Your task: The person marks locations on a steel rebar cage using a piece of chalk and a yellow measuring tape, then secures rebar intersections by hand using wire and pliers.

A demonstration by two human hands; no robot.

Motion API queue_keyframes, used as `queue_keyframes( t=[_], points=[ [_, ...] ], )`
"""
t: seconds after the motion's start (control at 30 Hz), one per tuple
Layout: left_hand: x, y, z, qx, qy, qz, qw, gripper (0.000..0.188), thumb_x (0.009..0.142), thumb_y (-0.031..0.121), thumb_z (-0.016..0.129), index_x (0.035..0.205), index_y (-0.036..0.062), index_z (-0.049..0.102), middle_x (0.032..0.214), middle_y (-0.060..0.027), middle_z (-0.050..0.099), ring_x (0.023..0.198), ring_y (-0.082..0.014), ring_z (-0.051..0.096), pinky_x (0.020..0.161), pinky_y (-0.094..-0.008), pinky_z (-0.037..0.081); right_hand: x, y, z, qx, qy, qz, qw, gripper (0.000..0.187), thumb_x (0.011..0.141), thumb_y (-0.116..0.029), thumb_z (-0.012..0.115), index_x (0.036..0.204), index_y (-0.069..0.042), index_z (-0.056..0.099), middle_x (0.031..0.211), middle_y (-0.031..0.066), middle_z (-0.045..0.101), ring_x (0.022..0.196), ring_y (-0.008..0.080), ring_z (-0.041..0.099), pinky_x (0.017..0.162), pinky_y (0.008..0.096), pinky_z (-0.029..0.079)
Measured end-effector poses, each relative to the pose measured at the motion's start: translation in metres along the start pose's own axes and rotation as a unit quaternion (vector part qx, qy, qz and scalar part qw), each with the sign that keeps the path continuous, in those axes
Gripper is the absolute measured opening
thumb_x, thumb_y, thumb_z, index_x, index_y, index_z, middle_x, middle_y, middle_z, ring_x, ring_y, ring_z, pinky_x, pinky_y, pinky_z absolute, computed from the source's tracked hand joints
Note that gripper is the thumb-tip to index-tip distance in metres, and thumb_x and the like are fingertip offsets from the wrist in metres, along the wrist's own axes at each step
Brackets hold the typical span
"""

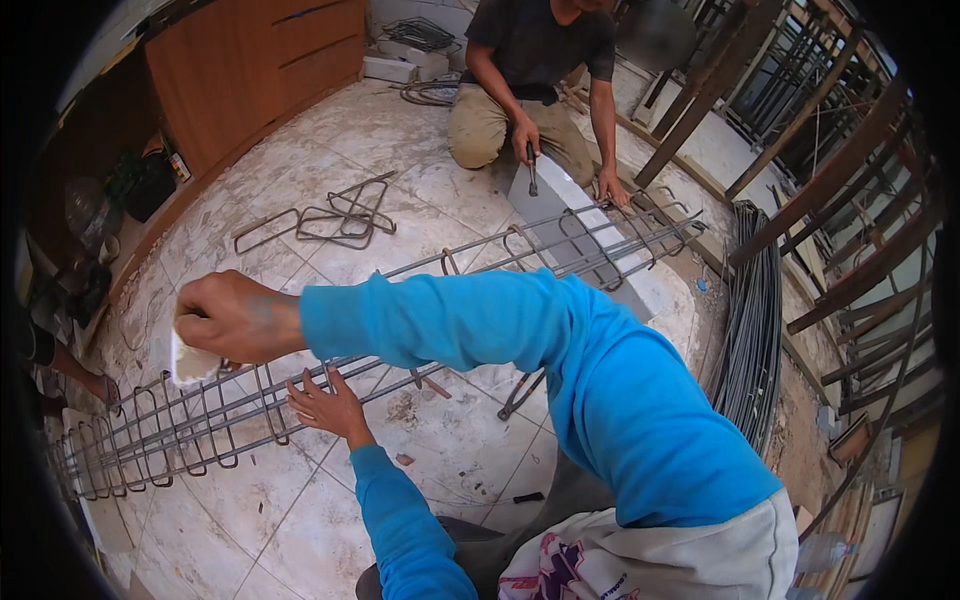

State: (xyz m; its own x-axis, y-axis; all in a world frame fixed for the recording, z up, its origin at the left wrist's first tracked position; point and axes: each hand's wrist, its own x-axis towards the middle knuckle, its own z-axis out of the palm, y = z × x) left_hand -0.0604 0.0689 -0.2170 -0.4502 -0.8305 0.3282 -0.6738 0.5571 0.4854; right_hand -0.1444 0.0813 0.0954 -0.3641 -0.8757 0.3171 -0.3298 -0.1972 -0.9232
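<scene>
My right arm (450, 318) was bent across leftward, right grip (235, 314) curled, couldn't tell if pinching; left grip (330, 408) spread on rebar cage (262, 410).

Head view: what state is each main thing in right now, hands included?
Left hand: open, fingers spread, on the rebar cage.
Right hand: fingers curled, at a white piece; grip unclear.
Rebar cage: rings fitted along its bars, right part over a pale block.
Loose rings: bent, heaped, unfitted.
Steel rods: bundled lengthwise.
Hand tool: in the co-worker's right hand.
Drawers: shut.
</scene>
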Motion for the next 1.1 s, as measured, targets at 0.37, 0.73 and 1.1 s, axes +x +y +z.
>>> queue_keyframes(
  t=[0.37, 0.73, 1.1],
  points=[
    [-0.025, 0.154, 0.031, 0.059, 0.053, 0.135, 0.988, 0.064, 0.093, 0.053, 0.05, 0.136, 0.0056, 0.048, 0.146, -0.0166, 0.036, 0.14, -0.0339, 0.025, 0.106, -0.063, 0.018, -0.567, 0.068, -0.309, 0.176, 0.432, 0.357, 0.809, 0.021, 0.095, -0.029, 0.061, 0.101, -0.01, 0.059, 0.079, 0.0008, 0.064, 0.06, 0.0058, 0.055, 0.043, 0.0206, 0.039],
    [-0.203, 0.375, 0.067, -0.13, -0.353, 0.347, 0.859, 0.036, 0.095, 0.024, 0.057, 0.12, -0.0026, 0.056, 0.124, -0.0212, 0.055, 0.117, -0.0358, 0.049, 0.098, -0.0436, 0.038, -0.722, 0.113, -0.416, 0.01, 0.754, 0.182, 0.631, 0.035, 0.09, -0.02, 0.068, 0.119, -0.003, 0.057, 0.095, 0.0061, 0.067, 0.08, 0.0102, 0.063, 0.059, 0.0232, 0.052],
    [-0.213, 0.372, 0.089, -0.078, -0.327, 0.314, 0.888, 0.037, 0.096, 0.038, 0.051, 0.114, 0.006, 0.053, 0.132, -0.0169, 0.049, 0.123, -0.0297, 0.042, 0.103, -0.0462, 0.018, -0.637, 0.183, -0.593, -0.308, 0.552, 0.316, 0.708, 0.04, 0.081, -0.023, 0.073, 0.111, 0.002, 0.062, 0.087, 0.0221, 0.067, 0.076, 0.0335, 0.066, 0.071, 0.0392, 0.051]
  ],
)
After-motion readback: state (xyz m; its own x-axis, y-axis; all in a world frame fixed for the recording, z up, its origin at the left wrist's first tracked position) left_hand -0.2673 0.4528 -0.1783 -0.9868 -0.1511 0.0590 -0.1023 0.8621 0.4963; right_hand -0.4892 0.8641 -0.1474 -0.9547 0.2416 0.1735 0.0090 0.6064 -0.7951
